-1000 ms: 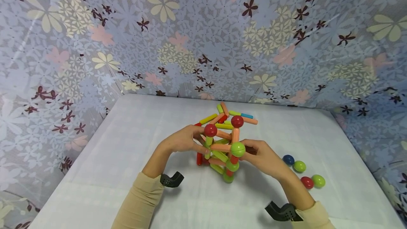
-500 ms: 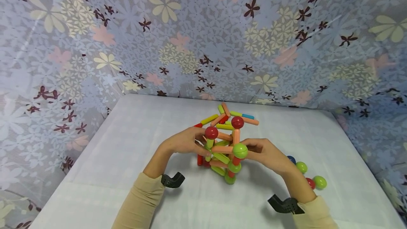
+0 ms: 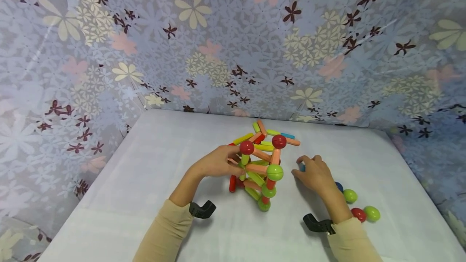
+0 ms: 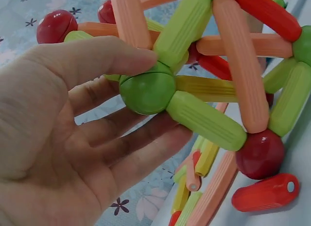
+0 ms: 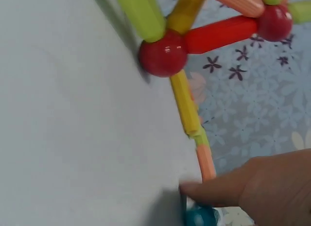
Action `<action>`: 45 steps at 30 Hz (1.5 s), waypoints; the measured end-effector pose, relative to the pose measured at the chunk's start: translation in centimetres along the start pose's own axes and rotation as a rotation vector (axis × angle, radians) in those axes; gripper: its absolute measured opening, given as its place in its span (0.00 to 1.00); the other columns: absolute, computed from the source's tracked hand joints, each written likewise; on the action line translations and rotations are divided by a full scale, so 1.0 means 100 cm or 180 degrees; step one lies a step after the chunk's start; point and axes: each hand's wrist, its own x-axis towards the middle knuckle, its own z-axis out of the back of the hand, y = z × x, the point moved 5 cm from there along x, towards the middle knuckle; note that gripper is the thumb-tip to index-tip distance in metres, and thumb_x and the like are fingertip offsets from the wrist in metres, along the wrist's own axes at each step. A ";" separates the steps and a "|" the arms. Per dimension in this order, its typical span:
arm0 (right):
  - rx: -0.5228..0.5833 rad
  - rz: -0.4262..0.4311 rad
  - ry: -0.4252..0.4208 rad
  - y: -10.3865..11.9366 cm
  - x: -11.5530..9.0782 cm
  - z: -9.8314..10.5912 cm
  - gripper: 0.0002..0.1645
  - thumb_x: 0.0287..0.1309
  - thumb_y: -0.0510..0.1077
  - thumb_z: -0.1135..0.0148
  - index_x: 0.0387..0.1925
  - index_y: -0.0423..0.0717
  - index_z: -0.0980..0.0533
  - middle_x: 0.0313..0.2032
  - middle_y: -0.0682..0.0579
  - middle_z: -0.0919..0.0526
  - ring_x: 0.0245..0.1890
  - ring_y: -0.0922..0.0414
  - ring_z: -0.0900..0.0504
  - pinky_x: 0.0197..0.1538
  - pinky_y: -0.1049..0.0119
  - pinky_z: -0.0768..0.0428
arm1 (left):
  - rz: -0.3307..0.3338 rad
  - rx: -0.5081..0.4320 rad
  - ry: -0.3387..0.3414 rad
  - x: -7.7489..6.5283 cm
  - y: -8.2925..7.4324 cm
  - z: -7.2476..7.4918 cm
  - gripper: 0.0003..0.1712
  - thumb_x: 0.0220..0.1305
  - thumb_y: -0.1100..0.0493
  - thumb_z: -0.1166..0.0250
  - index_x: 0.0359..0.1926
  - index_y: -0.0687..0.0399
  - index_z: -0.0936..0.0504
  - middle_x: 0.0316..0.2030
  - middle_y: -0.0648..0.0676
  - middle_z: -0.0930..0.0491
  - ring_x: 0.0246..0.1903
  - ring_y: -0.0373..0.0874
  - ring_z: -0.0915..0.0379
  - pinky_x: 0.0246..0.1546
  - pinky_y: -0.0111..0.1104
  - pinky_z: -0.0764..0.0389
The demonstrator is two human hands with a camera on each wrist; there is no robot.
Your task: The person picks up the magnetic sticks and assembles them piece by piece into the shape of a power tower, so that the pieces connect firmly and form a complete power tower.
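Wht tbl (image 3: 214, 237), rod/ball frame (image 3: 257, 168), loose rods (image 3: 243, 138) behind, 4 balls (image 3: 372, 213) at R

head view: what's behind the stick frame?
A pile of loose sticks: yellow, peach, green, red, one blue. The frame and left hand cover part of its near side; what's there can't be told.

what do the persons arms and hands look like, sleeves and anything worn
Both the left hand and the right hand are ungloved. The left sleeve and right sleeve are plain beige, ending above the wrists. A bent black piece juts inward by each cuff. No cables show.
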 end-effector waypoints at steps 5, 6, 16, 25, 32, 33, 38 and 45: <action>0.0457 0.0111 0.0080 -0.006 -0.003 0.010 0.22 0.57 0.46 0.34 0.53 0.41 0.23 0.37 0.43 0.20 0.36 0.48 0.23 0.34 0.54 0.24 | -0.0100 -0.0188 -0.0016 0.004 0.000 -0.005 0.24 0.56 0.60 0.32 0.55 0.52 0.23 0.47 0.49 0.22 0.47 0.42 0.23 0.47 0.34 0.22; 0.0608 0.0102 0.0042 -0.006 -0.003 0.013 0.23 0.59 0.46 0.35 0.54 0.42 0.24 0.39 0.43 0.19 0.37 0.48 0.21 0.34 0.55 0.24 | -0.0127 -0.0212 -0.0004 0.004 0.000 -0.005 0.24 0.57 0.60 0.32 0.56 0.52 0.23 0.48 0.48 0.22 0.47 0.42 0.23 0.47 0.34 0.22; 0.3220 0.0604 -0.0442 0.044 -0.038 0.075 0.22 0.64 0.48 0.40 0.54 0.38 0.27 0.41 0.39 0.21 0.35 0.49 0.16 0.40 0.61 0.18 | -0.0174 -0.0269 0.0031 0.002 -0.004 -0.002 0.24 0.59 0.58 0.32 0.56 0.52 0.24 0.49 0.48 0.23 0.49 0.43 0.24 0.49 0.37 0.23; 0.3630 0.1025 -0.0063 0.087 -0.071 0.086 0.22 0.64 0.40 0.39 0.58 0.35 0.26 0.55 0.42 0.24 0.55 0.51 0.24 0.50 0.58 0.21 | -0.0265 -0.0301 0.0065 0.003 -0.005 -0.001 0.22 0.60 0.59 0.33 0.56 0.52 0.23 0.48 0.48 0.22 0.49 0.44 0.24 0.50 0.37 0.24; 0.3635 0.0804 -0.0218 0.095 -0.071 0.075 0.23 0.62 0.43 0.36 0.56 0.35 0.24 0.60 0.43 0.26 0.53 0.54 0.21 0.46 0.59 0.20 | -0.0258 -0.0249 0.0078 0.005 -0.003 -0.003 0.23 0.60 0.58 0.33 0.56 0.54 0.23 0.48 0.47 0.22 0.49 0.43 0.24 0.49 0.35 0.23; 0.3614 0.0796 -0.0256 0.096 -0.071 0.074 0.23 0.62 0.44 0.36 0.56 0.35 0.24 0.59 0.43 0.26 0.49 0.53 0.19 0.46 0.60 0.20 | -0.0254 -0.0239 0.0079 0.006 -0.003 -0.003 0.22 0.60 0.58 0.33 0.56 0.54 0.23 0.48 0.46 0.22 0.49 0.43 0.24 0.49 0.35 0.23; 0.3455 0.0800 -0.0465 0.098 -0.072 0.070 0.23 0.62 0.46 0.36 0.56 0.40 0.22 0.52 0.43 0.21 0.42 0.53 0.17 0.44 0.60 0.19 | -0.0233 -0.0228 0.0092 0.006 -0.002 -0.004 0.22 0.60 0.58 0.32 0.55 0.52 0.22 0.47 0.46 0.21 0.49 0.43 0.24 0.49 0.35 0.23; 0.3143 0.0832 -0.0579 0.101 -0.073 0.068 0.21 0.61 0.49 0.36 0.55 0.47 0.21 0.36 0.41 0.19 0.32 0.50 0.16 0.38 0.59 0.17 | -0.0160 -0.0229 0.0103 0.005 0.000 -0.007 0.19 0.60 0.58 0.32 0.53 0.50 0.22 0.46 0.45 0.21 0.49 0.43 0.25 0.49 0.33 0.23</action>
